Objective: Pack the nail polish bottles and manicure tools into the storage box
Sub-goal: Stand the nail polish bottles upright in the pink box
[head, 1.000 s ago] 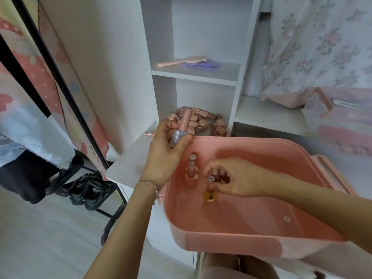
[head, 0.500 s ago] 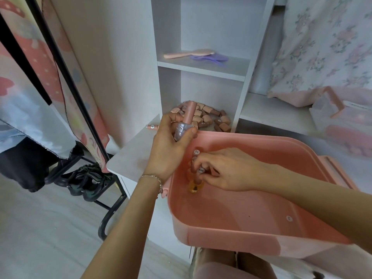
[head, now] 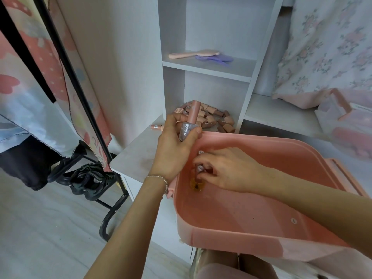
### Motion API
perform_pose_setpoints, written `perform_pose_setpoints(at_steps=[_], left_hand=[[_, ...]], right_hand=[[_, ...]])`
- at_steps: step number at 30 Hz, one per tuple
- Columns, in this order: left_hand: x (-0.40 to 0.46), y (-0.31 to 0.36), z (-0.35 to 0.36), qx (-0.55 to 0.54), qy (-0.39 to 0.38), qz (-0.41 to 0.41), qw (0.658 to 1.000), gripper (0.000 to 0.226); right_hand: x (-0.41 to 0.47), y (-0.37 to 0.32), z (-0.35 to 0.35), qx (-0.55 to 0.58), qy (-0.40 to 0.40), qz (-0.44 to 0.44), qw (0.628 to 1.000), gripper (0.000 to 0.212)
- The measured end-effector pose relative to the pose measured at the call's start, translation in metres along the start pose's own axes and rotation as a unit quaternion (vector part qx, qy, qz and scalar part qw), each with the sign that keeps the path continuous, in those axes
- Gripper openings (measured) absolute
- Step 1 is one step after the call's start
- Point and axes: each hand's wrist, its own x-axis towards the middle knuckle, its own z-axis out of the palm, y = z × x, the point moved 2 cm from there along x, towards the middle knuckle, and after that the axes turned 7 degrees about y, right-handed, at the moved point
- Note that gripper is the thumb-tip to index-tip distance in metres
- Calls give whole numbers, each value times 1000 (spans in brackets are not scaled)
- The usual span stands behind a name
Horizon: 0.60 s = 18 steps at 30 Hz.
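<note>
the pink storage box [head: 261,224] fills the lower right of the frame, open side up, pushed against the white shelf unit [head: 203,65] so the reach from pile to box is short. at frame centre the left hand [head: 177,146] is wrapped round a clear nail polish bottle [head: 188,129] with a tall pink cap, held upright just above the box's far left rim — likely kept waiting there as the next one to go in. just right of it, inside the box, the right hand [head: 225,170] pinches the top of an amber bottle [head: 196,183] that stands on the box floor near the left wall; the fingers seem to be steadying it upright so it sits beside another capped bottle [head: 200,153] whose top shows just behind the knuckles. keeping them tight in one corner probably saves room for the rest. most of the work is still ahead, judging by the heap of pink-capped bottles [head: 211,117] in the lower shelf compartment above centre, plus one lone bottle [head: 156,126] lying on its side on the shelf ledge at the left. a pink brush [head: 193,53] and a purple item lie on the upper shelf, well apart from the box.
</note>
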Motion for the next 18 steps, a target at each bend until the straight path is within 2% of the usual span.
perform_pose_setpoints(at_steps=[4,6,8,11,14,18], left_hand=[[0,-1,0,-7,-4,7,1000,24],[0,-1,0,-4,-7,9,1000,23],[0,-2,0,-9,-9,8,1000,23],[0,-2,-1,-16,-2,8,1000,22],[-1,-3,-1,-22,2,11,1000,21],[0,-5,-1,-18,1,14,1000,21]], right_hand=[[-8,4,-12,33,40,37,998,19],[-15,12,-13,34,46,73,996,21],[-23,20,-4,1,-37,120,992,25],[-35,27,24,-5,-169,186,968,29],[-35,25,46,-5,-190,181,965,34],[-24,20,57,44,-157,170,972,34]])
